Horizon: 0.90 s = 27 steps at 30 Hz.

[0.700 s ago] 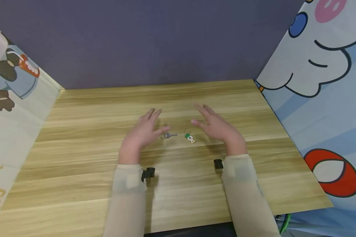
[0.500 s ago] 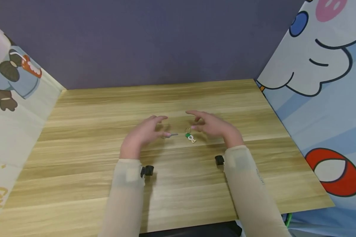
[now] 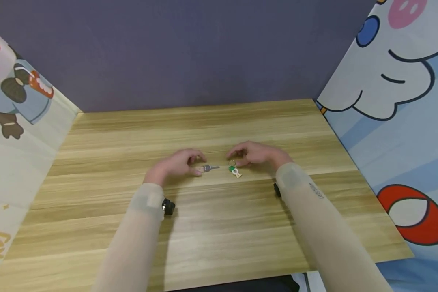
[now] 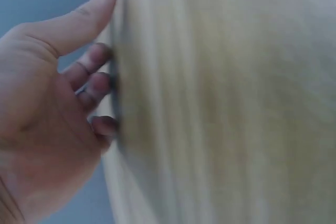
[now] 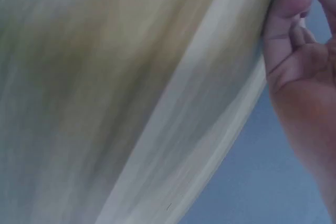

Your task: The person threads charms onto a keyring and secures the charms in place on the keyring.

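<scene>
A small grey key [image 3: 207, 168] lies flat on the wooden table [image 3: 219, 227], its blade pointing right and its ring end toward my left hand [image 3: 177, 165]. Thumb and bent index finger of that hand are parted beside the ring end; no grip on it shows. To the right lies a keychain charm [image 3: 235, 171], green and white, with a thin metal ring at its top. My right hand [image 3: 257, 155] is just over that ring, fingers bent down and thumb apart from them. The left wrist view shows the left hand [image 4: 47, 93] with its fingers loosely bent. The right wrist view cuts off the right hand [image 5: 310, 72].
A dark purple-grey panel [image 3: 197, 52] stands behind the table. Cartoon-printed sheets flank it: a left sheet [image 3: 33, 150] and a right sheet [image 3: 368, 138]. Each wrist carries a small black camera, such as the left one [image 3: 168, 207]. A dark edge [image 3: 241, 284] shows in front.
Both hands have come down toward the table, and their fingers have bent from straighter poses. The key and the charm lie in about the same places.
</scene>
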{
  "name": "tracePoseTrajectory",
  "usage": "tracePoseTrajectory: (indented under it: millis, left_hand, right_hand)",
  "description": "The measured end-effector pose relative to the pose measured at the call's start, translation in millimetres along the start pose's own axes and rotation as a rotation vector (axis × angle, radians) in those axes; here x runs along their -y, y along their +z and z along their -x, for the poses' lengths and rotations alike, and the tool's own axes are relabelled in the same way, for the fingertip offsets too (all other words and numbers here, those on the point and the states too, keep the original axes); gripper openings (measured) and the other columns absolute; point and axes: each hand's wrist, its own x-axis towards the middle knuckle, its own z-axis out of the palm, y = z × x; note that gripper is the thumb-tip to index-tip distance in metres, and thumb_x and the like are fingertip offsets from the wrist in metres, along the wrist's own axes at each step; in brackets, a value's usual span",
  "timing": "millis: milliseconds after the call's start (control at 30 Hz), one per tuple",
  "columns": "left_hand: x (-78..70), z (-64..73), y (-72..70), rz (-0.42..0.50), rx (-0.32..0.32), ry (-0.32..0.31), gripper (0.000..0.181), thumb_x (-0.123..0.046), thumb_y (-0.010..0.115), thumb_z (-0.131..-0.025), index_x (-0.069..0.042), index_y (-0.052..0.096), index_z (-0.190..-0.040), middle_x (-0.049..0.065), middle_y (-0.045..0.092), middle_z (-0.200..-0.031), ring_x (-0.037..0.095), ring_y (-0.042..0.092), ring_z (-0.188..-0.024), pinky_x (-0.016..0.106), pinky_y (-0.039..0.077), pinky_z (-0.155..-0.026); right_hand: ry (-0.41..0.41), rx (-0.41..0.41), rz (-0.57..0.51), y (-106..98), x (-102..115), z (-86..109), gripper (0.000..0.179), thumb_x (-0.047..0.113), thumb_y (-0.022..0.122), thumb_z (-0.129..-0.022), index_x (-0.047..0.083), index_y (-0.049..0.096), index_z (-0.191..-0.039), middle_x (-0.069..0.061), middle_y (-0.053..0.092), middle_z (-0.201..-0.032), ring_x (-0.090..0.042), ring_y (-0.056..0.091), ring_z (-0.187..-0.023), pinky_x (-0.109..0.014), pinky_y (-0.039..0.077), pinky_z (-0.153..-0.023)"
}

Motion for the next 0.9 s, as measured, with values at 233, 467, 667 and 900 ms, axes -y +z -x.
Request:
tracePoseTrajectory:
  millis: [233, 467, 667, 900]
  left_hand:
    - [10.8, -5.7, 2.1, 0.01, -0.001, 0.046, 0.038, -0.022, 0.08, -0.095, -0.021, 0.068, -0.131, 0.011, 0.06, -0.144, 0.037, 0.052, -0.136, 0.062, 0.038, -0.12]
    - [10.3, -8.1, -0.4, 0.024, -0.009, 0.012, 0.033, -0.024, 0.08, -0.095, -0.027, 0.07, -0.126, 0.01, 0.058, -0.141, 0.036, 0.051, -0.137, 0.065, 0.036, -0.12]
    - [10.4, -8.9, -2.2, 0.009, -0.018, -0.005, 0.03, -0.026, 0.08, -0.095, -0.028, 0.07, -0.124, 0.008, 0.058, -0.143, 0.036, 0.049, -0.14, 0.066, 0.034, -0.121]
    - [12.6, -10.3, -1.3, 0.006, -0.028, -0.006, 0.028, -0.025, 0.08, -0.095, -0.027, 0.071, -0.122, 0.006, 0.06, -0.141, 0.034, 0.051, -0.139, 0.064, 0.035, -0.121]
  right_hand:
    - [-0.003, -0.007, -0.05, 0.2, -4.1, -2.2, 0.037, 0.014, 0.074, -0.1, 0.02, 0.072, -0.137, -0.011, 0.057, -0.14, -0.023, 0.056, -0.096, -0.028, 0.054, -0.071]
    - [-0.002, -0.035, -0.032, 0.3, -1.8, -4.7, 0.035, 0.014, 0.076, -0.099, 0.02, 0.074, -0.134, -0.011, 0.057, -0.14, -0.026, 0.054, -0.112, -0.029, 0.056, -0.075]
    - [-0.008, -0.054, 0.004, 1.4, -0.7, -8.4, 0.035, 0.013, 0.076, -0.098, 0.02, 0.075, -0.133, -0.011, 0.058, -0.139, -0.027, 0.053, -0.118, -0.031, 0.057, -0.08]
    - [-0.005, -0.076, 0.02, 4.1, 0.9, -9.8, 0.032, 0.012, 0.077, -0.097, 0.018, 0.076, -0.129, -0.012, 0.059, -0.137, -0.026, 0.053, -0.116, -0.029, 0.055, -0.081]
